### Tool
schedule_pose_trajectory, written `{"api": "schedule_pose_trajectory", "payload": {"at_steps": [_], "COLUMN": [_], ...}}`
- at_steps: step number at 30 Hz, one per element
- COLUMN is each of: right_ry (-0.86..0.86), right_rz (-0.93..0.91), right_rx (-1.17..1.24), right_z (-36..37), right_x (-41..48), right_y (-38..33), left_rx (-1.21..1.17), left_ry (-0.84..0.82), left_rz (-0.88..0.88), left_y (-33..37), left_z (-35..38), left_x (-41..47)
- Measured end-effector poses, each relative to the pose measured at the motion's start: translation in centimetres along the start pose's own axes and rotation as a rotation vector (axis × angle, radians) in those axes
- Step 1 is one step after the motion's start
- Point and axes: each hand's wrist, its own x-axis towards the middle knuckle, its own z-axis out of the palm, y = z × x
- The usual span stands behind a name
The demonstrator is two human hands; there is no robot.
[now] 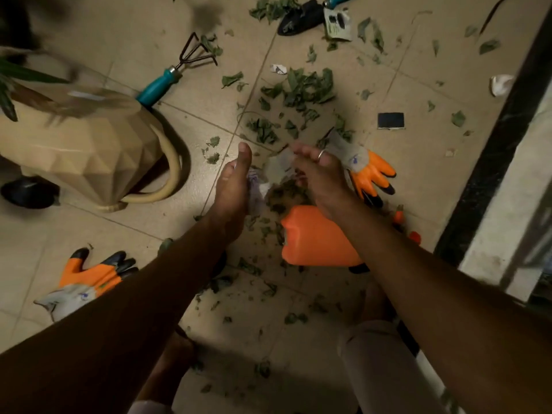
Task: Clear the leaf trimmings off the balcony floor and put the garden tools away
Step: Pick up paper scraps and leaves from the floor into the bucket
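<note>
My left hand [234,186] and my right hand [318,174] are close together low over the tiled floor. Between them they hold a thin translucent plastic bag [279,167]. The left hand grips its crumpled white edge and the right hand pinches the other edge. A clump of green leaf trimmings [286,194] sits in the gap between them. More leaf trimmings [301,88] lie scattered ahead. A teal-handled hand rake [167,76] lies at the far left. A black trowel [300,17] with a teal handle lies at the top.
An orange plastic container [316,239] lies under my right forearm. One orange-and-grey glove [369,173] is beside my right hand, another glove [89,277] at the lower left. A beige faceted planter [86,147] stands left. A dark wall base [501,138] runs along the right.
</note>
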Motion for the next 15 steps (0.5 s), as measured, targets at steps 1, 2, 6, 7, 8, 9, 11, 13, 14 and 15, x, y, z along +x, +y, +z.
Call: {"api": "schedule_pose_trajectory", "payload": {"at_steps": [1,2,6,7,8,9,11,13,14,15], "right_ry": [-0.043,-0.067,-0.020,0.020,0.047,0.074,0.126,0.202,0.251,0.299], "right_rz": [0.014,0.023,0.001,-0.056,-0.128,-0.202,-0.298,-0.314,-0.328,-0.344], "right_rx": [0.025,0.034,-0.094,-0.182,-0.257,-0.316,-0.368,-0.448,-0.527,-0.615], "right_z": [0.2,0.2,-0.3,-0.7,-1.1,-1.6,-3.1,-5.7,-7.2,-8.9], "right_x": [-0.6,-1.0,-0.9,-0.6,-0.4,0.1,1.4,3.4,4.9,6.4], "right_y": [0.4,0.5,0.0,-0.4,-0.8,-1.1,-1.5,-1.8,-1.6,-1.5], "left_rx": [-0.045,-0.067,-0.037,-0.028,-0.040,-0.049,-0.052,-0.044,-0.040,-0.037], "left_ry": [-0.069,-0.115,-0.319,-0.329,-0.313,-0.293,-0.286,-0.259,-0.229,-0.201], "left_rz": [0.004,0.008,0.005,0.019,0.004,-0.022,-0.047,-0.059,-0.056,-0.045], "left_y": [0.5,1.1,1.9,1.7,1.5,1.3,1.0,0.6,0.3,0.0], "left_z": [0.7,1.4,3.4,3.6,4.0,4.3,5.1,6.0,6.4,6.9], "left_x": [-0.4,-0.6,-0.3,0.1,0.7,1.1,1.6,2.6,3.2,3.9]}}
